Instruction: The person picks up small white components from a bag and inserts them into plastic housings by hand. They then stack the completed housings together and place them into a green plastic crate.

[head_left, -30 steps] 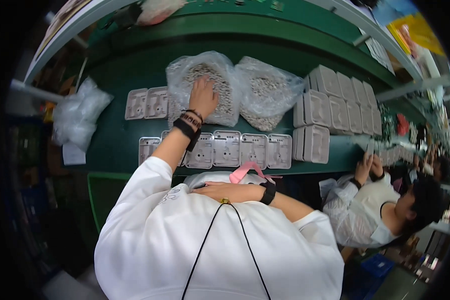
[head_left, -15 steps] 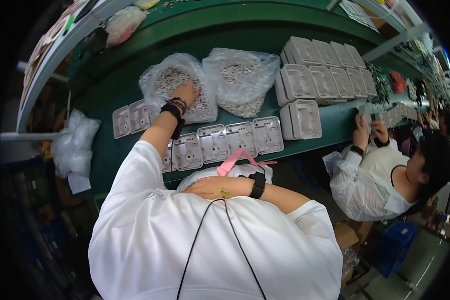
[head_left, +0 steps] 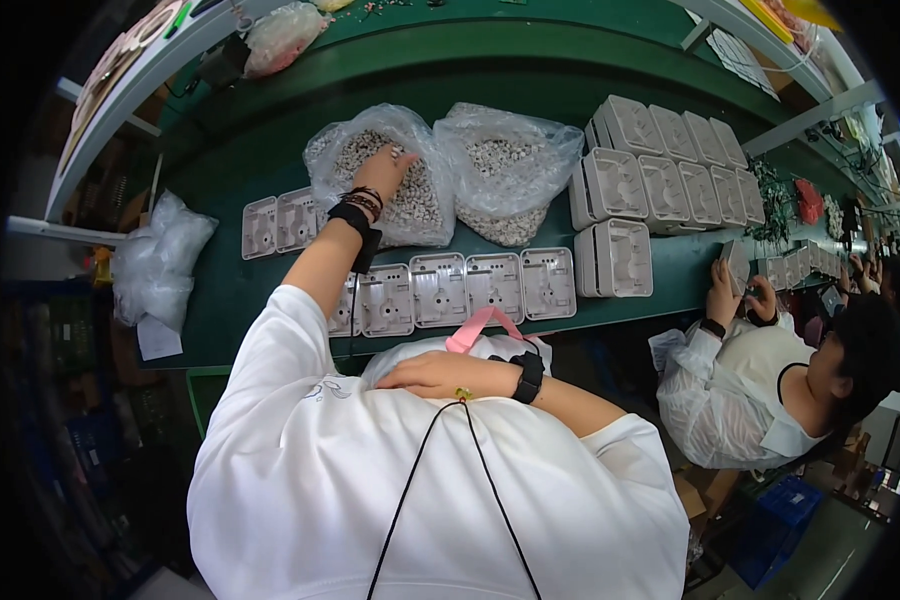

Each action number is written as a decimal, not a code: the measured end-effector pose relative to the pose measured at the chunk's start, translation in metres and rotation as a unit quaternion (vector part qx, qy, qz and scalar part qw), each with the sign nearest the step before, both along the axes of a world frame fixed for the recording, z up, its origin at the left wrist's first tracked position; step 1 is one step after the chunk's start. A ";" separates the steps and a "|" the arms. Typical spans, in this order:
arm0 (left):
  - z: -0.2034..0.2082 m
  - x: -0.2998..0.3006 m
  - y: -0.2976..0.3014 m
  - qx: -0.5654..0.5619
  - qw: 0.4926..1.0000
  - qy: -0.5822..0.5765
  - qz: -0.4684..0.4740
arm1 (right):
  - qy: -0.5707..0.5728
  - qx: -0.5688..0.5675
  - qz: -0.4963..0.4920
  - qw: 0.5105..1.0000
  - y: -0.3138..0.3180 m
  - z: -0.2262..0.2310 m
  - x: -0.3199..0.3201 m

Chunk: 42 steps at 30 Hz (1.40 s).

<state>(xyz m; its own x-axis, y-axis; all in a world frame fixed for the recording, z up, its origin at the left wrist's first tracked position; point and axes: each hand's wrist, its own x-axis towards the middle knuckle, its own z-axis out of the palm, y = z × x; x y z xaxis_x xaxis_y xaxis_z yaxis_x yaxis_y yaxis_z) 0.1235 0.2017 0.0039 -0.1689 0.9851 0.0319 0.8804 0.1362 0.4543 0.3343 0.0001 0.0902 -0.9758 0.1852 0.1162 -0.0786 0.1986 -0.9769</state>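
Observation:
My left hand [head_left: 386,170] is over the small pale parts [head_left: 418,205] in a clear plastic bag [head_left: 332,150]. Its fingers are bent together at the tips, with a whitish bit showing between them. My right hand [head_left: 416,371] lies flat against my front, fingers stretched out and holding nothing. Between me and the bags runs a row of shallow grey plastic housings [head_left: 495,287], insides facing up. Two more housings [head_left: 260,228] lie left of my left forearm, which hides part of the row.
A second bag of pale parts [head_left: 505,160] stands right of the first. Beyond it rise stacks of grey housings [head_left: 660,188]. A co-worker [head_left: 745,385] handles a grey piece at the right. A stuffed plastic bag [head_left: 160,265] hangs at the left table end, by a metal frame post.
My left hand's spread fingers have drawn together and lifted slightly over the parts. The view has shifted, so the table things appear farther right. My right hand stays at my front.

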 end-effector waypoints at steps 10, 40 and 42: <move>0.094 0.095 -0.107 -0.133 0.675 -0.725 0.027 | 0.040 -0.029 -0.536 0.843 0.058 0.017 0.041; 0.105 0.106 -0.171 -0.330 0.811 -0.472 -0.102 | -0.024 0.150 -0.518 0.842 0.020 0.003 0.062; 0.107 0.109 -0.169 -0.333 0.793 -0.503 -0.087 | -0.024 0.163 -0.524 0.836 0.023 0.000 0.065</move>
